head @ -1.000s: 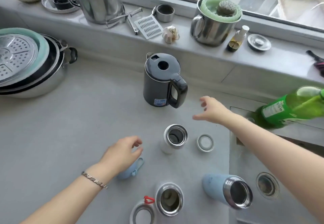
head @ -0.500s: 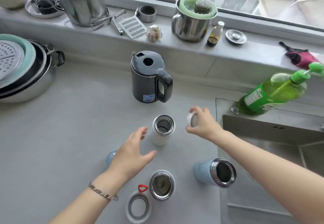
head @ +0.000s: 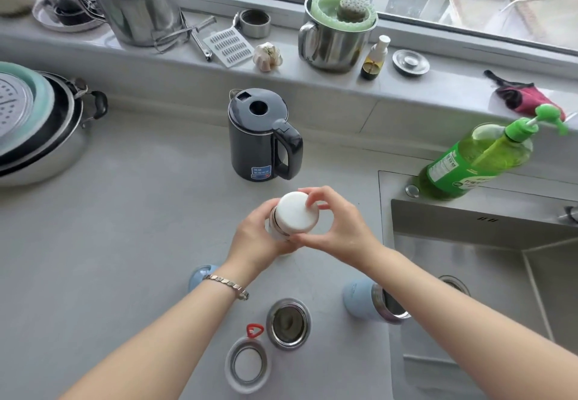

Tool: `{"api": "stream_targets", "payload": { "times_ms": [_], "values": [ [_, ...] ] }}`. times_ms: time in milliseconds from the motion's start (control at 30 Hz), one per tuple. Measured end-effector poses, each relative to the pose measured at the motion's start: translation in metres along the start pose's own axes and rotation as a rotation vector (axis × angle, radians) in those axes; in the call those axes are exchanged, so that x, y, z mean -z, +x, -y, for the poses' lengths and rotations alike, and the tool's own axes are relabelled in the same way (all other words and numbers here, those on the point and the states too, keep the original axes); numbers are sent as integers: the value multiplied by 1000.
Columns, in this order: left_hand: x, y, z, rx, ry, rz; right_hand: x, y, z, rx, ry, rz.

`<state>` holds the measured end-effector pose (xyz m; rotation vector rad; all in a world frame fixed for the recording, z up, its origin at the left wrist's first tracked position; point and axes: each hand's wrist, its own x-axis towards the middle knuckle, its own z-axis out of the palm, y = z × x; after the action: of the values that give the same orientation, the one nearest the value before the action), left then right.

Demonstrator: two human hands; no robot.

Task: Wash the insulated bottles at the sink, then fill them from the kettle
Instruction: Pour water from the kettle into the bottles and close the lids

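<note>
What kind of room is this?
Most likely a home kitchen: a steel sink set into the grey counter, an electric kettle standing on it, and a green pump bottle, probably dish soap, at the sink's edge.

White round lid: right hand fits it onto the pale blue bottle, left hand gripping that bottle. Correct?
No. Head view: the right hand fits the round white lid onto the white insulated bottle, gripped by the left hand. The pale blue steel-rimmed bottle stands apart, uncapped.

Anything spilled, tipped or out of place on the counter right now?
No spill or damage shows. Only the blue bottle stands out: it is open and right beside the sink rim, where it might get knocked in.
</note>
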<state>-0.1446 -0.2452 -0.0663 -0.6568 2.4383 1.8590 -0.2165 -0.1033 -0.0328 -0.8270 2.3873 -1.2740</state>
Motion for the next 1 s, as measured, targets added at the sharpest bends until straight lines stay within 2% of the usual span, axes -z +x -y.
{"api": "stream_targets", "payload": {
  "times_ms": [133,233,367,467,567,667,733,833,867,1000],
  "values": [
    [-1,0,2,42,-65,-17,4,12,12,85,-181,173],
    [0,0,0,51,-85,-14,12,24,23,19,-313,280],
    [0,-2,-2,47,-109,17,2,27,34,-71,-661,234],
    [1,-1,0,55,-118,14,2,24,32,-70,-594,239],
    [1,1,3,56,-83,12,11,25,28,-15,-454,302],
    [1,3,5,65,-73,23,18,30,24,-3,-417,399],
    [0,3,7,73,-58,21,17,34,23,21,-507,426],
    [-1,3,9,64,-54,18,4,30,38,-83,-857,301],
    [-1,3,10,60,-55,15,0,26,41,-106,-892,285],
    [0,4,11,65,-46,7,5,19,44,30,-603,433]
  ]
}}
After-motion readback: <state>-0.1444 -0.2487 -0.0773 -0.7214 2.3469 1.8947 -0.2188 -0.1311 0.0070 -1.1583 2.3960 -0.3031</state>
